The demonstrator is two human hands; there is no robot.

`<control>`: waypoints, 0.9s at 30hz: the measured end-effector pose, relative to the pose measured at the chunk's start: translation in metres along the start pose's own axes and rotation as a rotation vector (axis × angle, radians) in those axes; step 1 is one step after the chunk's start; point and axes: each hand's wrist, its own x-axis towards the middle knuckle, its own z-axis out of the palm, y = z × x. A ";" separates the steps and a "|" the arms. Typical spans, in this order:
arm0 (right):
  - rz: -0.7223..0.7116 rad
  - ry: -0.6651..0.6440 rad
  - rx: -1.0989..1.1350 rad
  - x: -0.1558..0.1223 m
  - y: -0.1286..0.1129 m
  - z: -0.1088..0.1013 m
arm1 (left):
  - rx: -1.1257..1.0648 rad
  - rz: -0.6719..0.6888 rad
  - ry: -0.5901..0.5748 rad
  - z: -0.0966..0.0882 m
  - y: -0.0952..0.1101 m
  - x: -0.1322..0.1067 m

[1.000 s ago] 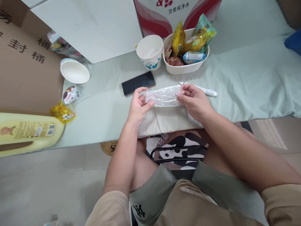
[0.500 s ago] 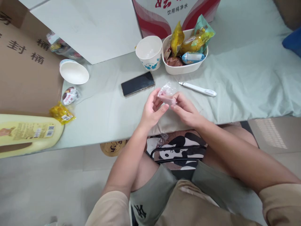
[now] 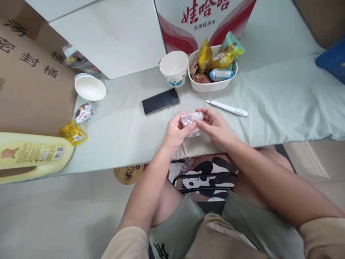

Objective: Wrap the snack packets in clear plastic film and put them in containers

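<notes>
My left hand (image 3: 174,132) and my right hand (image 3: 215,126) meet over the near edge of a table covered in pale green cloth (image 3: 124,122). Both pinch a crumpled piece of clear plastic film (image 3: 192,121), folded small between the fingertips. A black phone (image 3: 160,101) lies face up just beyond my left hand. A white pen-like tool (image 3: 226,107) lies beyond my right hand.
A white paper cup (image 3: 174,67) and a white tub of wrapped snacks (image 3: 212,68) stand before a red and white carton (image 3: 205,19). At the left are a paper bowl (image 3: 90,87), two wrapped snacks (image 3: 73,131), a yellow bottle (image 3: 32,155) and a brown box (image 3: 29,79).
The plastic film, stretched wide between my hands a second ago, is now folded into a small wad. My hands have come together and lowered slightly toward the table edge.
</notes>
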 end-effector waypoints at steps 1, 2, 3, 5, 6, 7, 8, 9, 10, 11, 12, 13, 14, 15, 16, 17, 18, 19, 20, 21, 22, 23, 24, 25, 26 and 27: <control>0.017 0.005 0.006 -0.001 -0.001 -0.001 | 0.019 0.013 0.029 -0.002 -0.001 0.001; 0.031 0.001 0.003 -0.002 -0.002 -0.003 | 0.030 0.025 0.052 -0.003 -0.001 0.002; 0.038 -0.005 -0.004 -0.003 -0.003 -0.005 | 0.039 0.034 0.060 -0.005 -0.001 0.003; 0.033 -0.008 -0.007 -0.005 -0.004 -0.006 | 0.050 0.043 0.040 -0.007 -0.002 0.004; 0.026 -0.003 0.005 -0.007 -0.005 -0.006 | 0.054 0.043 0.023 -0.007 -0.002 0.004; 0.022 0.004 0.020 -0.008 -0.006 -0.005 | 0.056 0.044 0.007 -0.006 -0.002 0.004; 0.020 0.006 0.030 -0.009 -0.006 -0.005 | 0.056 0.047 -0.004 -0.004 -0.002 0.003; 0.021 0.000 0.027 -0.011 -0.007 -0.004 | 0.057 0.050 -0.012 -0.003 -0.002 0.002; 0.023 -0.011 0.009 -0.012 -0.007 -0.003 | 0.059 0.053 -0.020 -0.001 -0.002 0.001; 0.021 -0.024 -0.021 -0.012 -0.008 -0.003 | 0.065 0.057 -0.031 0.001 -0.001 0.001; 0.010 -0.034 -0.062 -0.012 -0.008 -0.004 | 0.073 0.066 -0.038 0.001 -0.001 0.000; -0.012 -0.034 -0.108 -0.012 -0.010 -0.006 | 0.079 0.081 -0.038 0.001 0.000 0.000; -0.044 -0.021 -0.158 -0.010 -0.012 -0.008 | 0.086 0.098 -0.025 0.001 0.001 0.001; -0.082 0.007 -0.211 -0.006 -0.016 -0.011 | 0.093 0.113 -0.002 -0.001 0.002 0.001; -0.125 0.055 -0.273 0.000 -0.022 -0.014 | 0.099 0.123 0.032 -0.004 0.004 0.002; -0.167 0.113 -0.348 0.008 -0.030 -0.015 | 0.105 0.126 0.069 -0.006 0.005 0.002; -0.207 0.177 -0.435 0.019 -0.039 -0.016 | 0.108 0.121 0.102 -0.009 0.007 0.003; -0.251 0.249 -0.536 0.032 -0.051 -0.014 | 0.107 0.110 0.125 -0.011 0.008 0.003; -0.293 0.294 -0.652 0.048 -0.063 -0.011 | 0.104 0.096 0.135 -0.013 0.010 0.003; -0.350 0.327 -0.758 0.067 -0.075 -0.007 | 0.098 0.084 0.133 -0.014 0.011 0.003; -0.421 0.341 -0.861 0.088 -0.086 -0.001 | 0.092 0.074 0.121 -0.014 0.013 0.002; -0.484 0.299 -0.951 0.110 -0.095 0.006 | 0.086 0.068 0.106 -0.014 0.014 0.002; -0.533 0.241 -1.004 0.133 -0.100 0.013 | 0.080 0.065 0.092 -0.013 0.015 0.002; -0.561 0.187 -1.004 0.157 -0.102 0.020 | 0.074 0.062 0.080 -0.011 0.016 0.002; -0.527 0.113 -0.933 0.181 -0.101 0.025 | 0.067 0.059 0.070 -0.010 0.017 0.002; -0.498 0.085 -0.886 0.204 -0.097 0.030 | 0.058 0.053 0.066 -0.008 0.017 0.002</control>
